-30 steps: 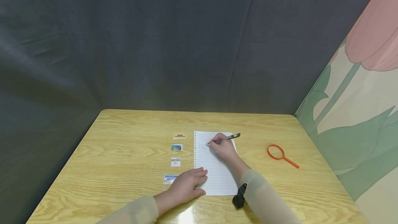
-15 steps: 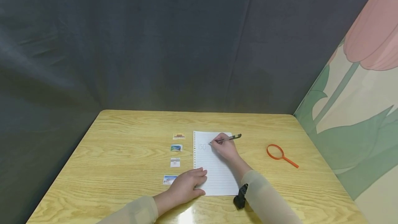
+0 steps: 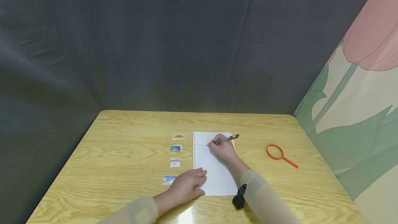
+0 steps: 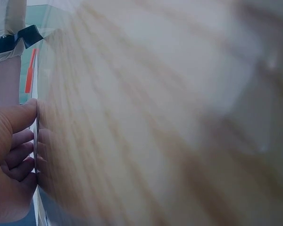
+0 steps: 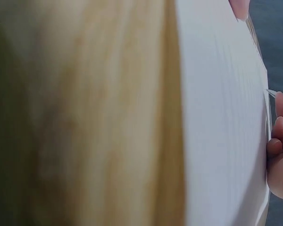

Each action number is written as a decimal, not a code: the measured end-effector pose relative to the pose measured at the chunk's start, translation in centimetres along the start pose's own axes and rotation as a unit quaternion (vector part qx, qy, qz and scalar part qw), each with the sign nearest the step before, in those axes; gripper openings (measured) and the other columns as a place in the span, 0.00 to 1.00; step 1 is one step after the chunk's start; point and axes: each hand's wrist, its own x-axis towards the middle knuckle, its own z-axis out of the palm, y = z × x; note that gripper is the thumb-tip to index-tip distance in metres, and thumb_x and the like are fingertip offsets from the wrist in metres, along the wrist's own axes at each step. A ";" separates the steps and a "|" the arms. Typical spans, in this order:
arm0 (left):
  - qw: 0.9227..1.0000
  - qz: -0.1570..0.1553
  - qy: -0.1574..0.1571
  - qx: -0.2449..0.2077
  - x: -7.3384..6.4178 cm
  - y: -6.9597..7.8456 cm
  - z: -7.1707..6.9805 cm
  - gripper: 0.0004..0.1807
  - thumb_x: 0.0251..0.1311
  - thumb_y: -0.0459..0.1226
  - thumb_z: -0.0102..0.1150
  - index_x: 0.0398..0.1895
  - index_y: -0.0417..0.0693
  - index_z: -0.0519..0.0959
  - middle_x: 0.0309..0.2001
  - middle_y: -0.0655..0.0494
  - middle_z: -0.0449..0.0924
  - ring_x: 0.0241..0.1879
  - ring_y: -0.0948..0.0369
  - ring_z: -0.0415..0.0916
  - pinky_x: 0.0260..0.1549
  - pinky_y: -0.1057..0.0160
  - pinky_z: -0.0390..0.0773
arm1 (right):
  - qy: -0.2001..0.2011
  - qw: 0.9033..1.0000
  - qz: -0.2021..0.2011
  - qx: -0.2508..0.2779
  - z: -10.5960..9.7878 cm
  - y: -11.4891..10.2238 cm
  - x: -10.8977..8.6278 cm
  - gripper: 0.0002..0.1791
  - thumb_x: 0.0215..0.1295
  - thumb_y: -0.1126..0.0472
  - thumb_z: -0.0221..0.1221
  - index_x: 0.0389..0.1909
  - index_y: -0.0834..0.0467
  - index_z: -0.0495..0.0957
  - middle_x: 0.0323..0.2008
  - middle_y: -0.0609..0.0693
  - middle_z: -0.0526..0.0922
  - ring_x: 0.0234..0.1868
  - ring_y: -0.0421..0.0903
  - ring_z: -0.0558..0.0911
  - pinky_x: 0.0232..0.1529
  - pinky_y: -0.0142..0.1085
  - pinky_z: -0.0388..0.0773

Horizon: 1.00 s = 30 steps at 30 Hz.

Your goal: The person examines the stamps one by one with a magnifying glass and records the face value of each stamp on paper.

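A lined sheet of paper (image 3: 216, 179) with holes down its left edge lies on the table. My right hand (image 3: 224, 148) pinches a dark pen (image 3: 231, 137), its tip at the paper just right of handwritten figures that look like "150". In the right wrist view the pen's tip (image 5: 271, 92) meets the sheet beside curled fingers. My left hand (image 3: 188, 184) rests on the sheet's lower left part with its fingers extended. It partly covers the lowest stamp-like picture (image 3: 169, 179). In the left wrist view the left hand (image 4: 12, 160) lies against the surface.
Left of the sheet, more small pictures stand in a column: a yellow one (image 3: 179, 136), a green-blue one (image 3: 176, 148) and a pale one (image 3: 175, 162). An orange magnifying glass (image 3: 282, 156) lies to the right. A dark curtain (image 3: 174, 44) hangs behind the table.
My right hand shifts slightly right along the writing, then back left, with the pen still in it. The "0" of the figures comes into clearer view. My left hand stays in place.
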 end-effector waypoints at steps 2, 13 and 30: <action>1.000 -0.004 -0.003 0.000 0.0 0.0 0.0 0.26 0.60 0.46 0.67 0.59 0.45 0.80 0.65 0.53 0.73 0.67 0.57 0.67 0.65 0.59 0.68 | 0.009 1.000 0.004 0.007 -0.1 0.0 0.0 0.05 0.56 0.65 0.65 0.27 0.57 0.78 0.25 0.47 0.80 0.29 0.44 0.77 0.34 0.35 0.75; 1.000 -0.009 -0.005 0.005 0.1 0.1 0.0 0.26 0.59 0.46 0.68 0.59 0.46 0.81 0.65 0.54 0.73 0.67 0.57 0.67 0.65 0.60 0.68 | 0.007 1.000 0.022 -0.006 -0.6 0.1 0.2 0.05 0.57 0.63 0.66 0.28 0.57 0.78 0.25 0.48 0.79 0.30 0.45 0.77 0.34 0.36 0.74; 1.000 -0.010 -0.006 -0.001 0.1 0.1 0.0 0.26 0.59 0.45 0.68 0.59 0.44 0.80 0.65 0.53 0.73 0.67 0.57 0.67 0.65 0.59 0.68 | -0.024 1.000 -0.011 0.015 -0.6 -0.2 -0.4 0.03 0.56 0.67 0.64 0.28 0.59 0.79 0.21 0.46 0.77 0.24 0.42 0.73 0.25 0.30 0.71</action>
